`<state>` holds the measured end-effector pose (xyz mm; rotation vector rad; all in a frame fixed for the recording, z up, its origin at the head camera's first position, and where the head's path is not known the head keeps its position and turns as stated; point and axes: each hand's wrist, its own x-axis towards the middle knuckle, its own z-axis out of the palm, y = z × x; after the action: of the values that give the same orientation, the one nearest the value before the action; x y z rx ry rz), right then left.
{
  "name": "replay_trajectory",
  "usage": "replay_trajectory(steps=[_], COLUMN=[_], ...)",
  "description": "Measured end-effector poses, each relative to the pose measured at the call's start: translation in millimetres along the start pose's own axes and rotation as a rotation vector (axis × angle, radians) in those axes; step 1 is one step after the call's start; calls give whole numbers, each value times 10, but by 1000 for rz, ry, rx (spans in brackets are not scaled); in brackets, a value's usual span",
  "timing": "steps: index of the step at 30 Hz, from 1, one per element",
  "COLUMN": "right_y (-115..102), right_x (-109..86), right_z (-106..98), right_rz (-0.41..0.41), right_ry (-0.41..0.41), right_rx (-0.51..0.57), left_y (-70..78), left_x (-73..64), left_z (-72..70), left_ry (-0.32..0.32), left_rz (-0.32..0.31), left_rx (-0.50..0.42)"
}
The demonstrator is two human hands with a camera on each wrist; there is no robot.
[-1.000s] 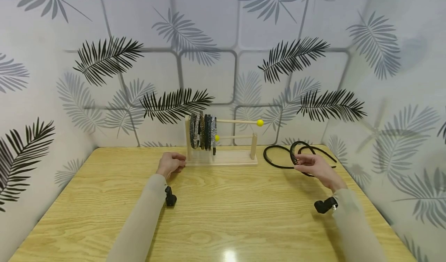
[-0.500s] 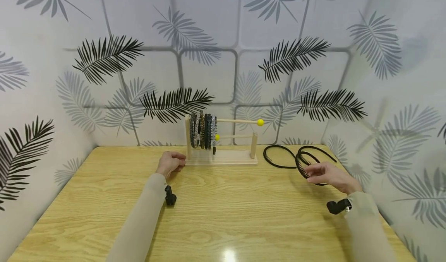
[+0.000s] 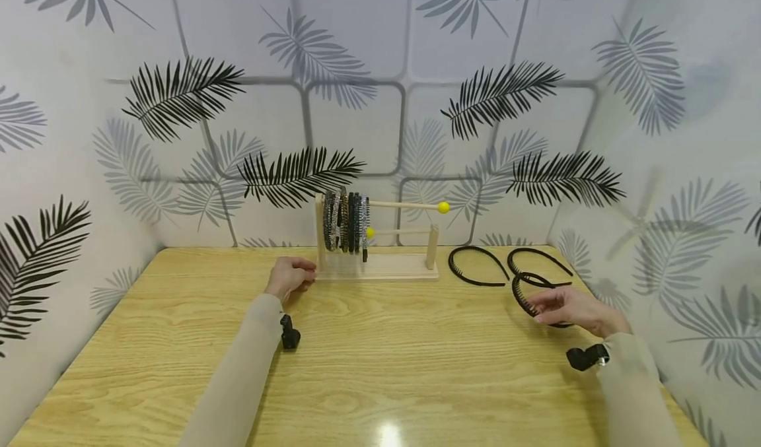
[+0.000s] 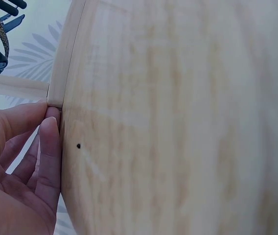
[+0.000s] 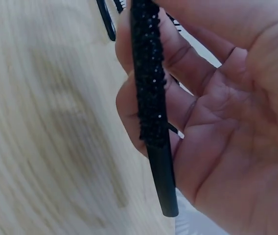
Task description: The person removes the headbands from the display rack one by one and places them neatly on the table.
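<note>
A black headband (image 3: 516, 295) with inner teeth is held in my right hand (image 3: 575, 308) at the right of the table, thumb on one face and fingers behind. The right wrist view shows glittery beads on its outer side and a smooth, blunt end. At the left end of a pale wooden headband rack (image 3: 399, 267), my left hand (image 3: 287, 277) grips the base, thumb and fingertips at its corner in the left wrist view. Several dark and sparkly headbands (image 3: 346, 222) hang together at the left of the rack's upper rod.
Two more black headbands lie on the wood-grain table: one headband (image 3: 456, 274) right of the rack, another headband (image 3: 538, 251) behind the held one. Yellow balls cap the rack's rods, the upper yellow ball (image 3: 443, 207) sticking out right. Leaf-patterned walls (image 3: 357, 130) enclose the table.
My right hand has drawn the held headband right and toward me, apart from the left one of the two lying on the table. My left hand has stayed at the rack.
</note>
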<state>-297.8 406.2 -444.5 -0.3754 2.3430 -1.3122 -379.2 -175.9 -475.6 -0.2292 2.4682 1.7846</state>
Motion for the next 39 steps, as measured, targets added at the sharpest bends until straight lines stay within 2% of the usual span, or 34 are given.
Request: replay_trajectory(steps=[9, 17, 26, 33, 39], right_y=[152, 242, 239, 241, 255], right_x=[-17, -5, -29, -25, -8], right_z=[-14, -36, -74, -95, -111], right_rz=[1, 44, 49, 81, 78], right_ry=[9, 66, 103, 101, 99], right_rx=[-32, -66, -200, -218, -247], left_y=[21, 13, 13, 4, 12], left_x=[-10, -17, -17, -9, -10], left_z=[0, 7, 14, 20, 16], left_ry=[4, 6, 5, 9, 19], left_rz=[-13, 1, -4, -12, -15], left_rx=[3, 2, 4, -1, -4])
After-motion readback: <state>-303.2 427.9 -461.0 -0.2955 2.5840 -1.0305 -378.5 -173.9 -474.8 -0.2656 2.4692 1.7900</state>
